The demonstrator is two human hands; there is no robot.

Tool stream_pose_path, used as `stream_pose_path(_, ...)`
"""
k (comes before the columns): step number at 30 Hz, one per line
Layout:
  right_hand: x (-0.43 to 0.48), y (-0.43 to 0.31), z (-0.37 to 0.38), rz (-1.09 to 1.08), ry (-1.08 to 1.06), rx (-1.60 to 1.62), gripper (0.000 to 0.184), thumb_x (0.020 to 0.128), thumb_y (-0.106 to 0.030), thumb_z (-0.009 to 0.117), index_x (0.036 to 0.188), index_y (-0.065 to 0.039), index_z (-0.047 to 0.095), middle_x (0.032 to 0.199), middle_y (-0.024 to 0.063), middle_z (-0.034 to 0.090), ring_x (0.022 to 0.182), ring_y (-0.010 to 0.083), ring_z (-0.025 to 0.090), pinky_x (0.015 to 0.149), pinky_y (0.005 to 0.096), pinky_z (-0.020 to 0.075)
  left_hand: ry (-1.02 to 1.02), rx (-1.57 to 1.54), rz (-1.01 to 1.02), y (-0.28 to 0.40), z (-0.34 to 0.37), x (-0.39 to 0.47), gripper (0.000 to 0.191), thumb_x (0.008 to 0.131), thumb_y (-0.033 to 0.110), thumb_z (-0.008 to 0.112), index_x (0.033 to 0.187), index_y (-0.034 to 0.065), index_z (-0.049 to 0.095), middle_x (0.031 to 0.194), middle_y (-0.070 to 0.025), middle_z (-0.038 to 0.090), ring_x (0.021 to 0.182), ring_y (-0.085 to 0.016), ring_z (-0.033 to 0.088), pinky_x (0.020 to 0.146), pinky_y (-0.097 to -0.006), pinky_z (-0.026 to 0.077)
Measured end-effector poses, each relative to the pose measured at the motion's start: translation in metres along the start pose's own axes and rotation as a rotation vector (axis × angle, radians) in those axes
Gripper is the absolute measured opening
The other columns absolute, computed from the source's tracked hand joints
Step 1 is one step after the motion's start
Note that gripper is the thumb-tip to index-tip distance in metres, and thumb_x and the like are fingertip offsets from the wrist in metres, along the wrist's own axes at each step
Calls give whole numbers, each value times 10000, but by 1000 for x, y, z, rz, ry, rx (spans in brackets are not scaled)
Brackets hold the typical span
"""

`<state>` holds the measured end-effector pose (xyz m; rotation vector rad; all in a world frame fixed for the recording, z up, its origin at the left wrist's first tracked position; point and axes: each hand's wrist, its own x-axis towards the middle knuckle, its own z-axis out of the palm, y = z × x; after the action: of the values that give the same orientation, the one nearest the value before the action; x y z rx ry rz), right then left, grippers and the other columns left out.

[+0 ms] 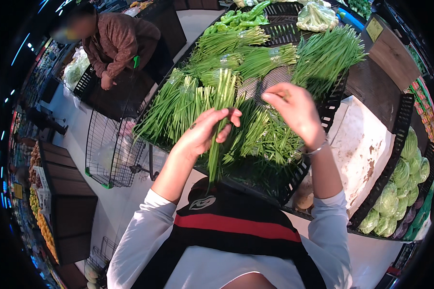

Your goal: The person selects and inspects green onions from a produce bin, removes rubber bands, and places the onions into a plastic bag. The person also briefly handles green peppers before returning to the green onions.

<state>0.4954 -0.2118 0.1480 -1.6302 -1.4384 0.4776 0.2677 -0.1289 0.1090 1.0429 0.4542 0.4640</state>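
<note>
My left hand point(211, 128) is closed around a bunch of garlic chives point(226, 85). The pale cut ends point away from me and the green tips hang toward my apron. To the right, my right hand point(291, 106) hovers over the display crate with its fingers curled toward the thumb. A small greenish bit shows by those fingers, and whether they grip it is unclear. Under my hands, more chive bundles point(177, 104), some bound with clear tape, fill the black plastic crate point(300, 177). Loose cut chives point(280, 144) lie below my right hand.
Green peppers point(238, 20) and wrapped cauliflower point(316, 16) sit at the far side. A stained white sheet point(358, 151) and wrapped cabbages point(398, 191) are to the right. At left, a wire shopping cart point(112, 151) stands near a person in a brown jacket point(119, 39).
</note>
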Motion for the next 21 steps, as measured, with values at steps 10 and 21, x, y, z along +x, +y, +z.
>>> stream_pose_path(10,28,-18,34,52,-29,569,215,853,-204,700,884,4,655,767,-2,630,682,54,526,616,225,430,-42,-62,10,1,10,1,439,997,386,441,1093,-23,570,922,-121,621,623,-162,557,543,-262,472)
stream_pose_path(21,26,-31,19,118,-63,468,204,877,-174,666,876,25,618,766,1,600,720,59,523,629,218,416,-33,-273,-5,-8,16,14,276,973,304,535,1051,43,576,903,-111,662,727,-202,662,602,-305,555)
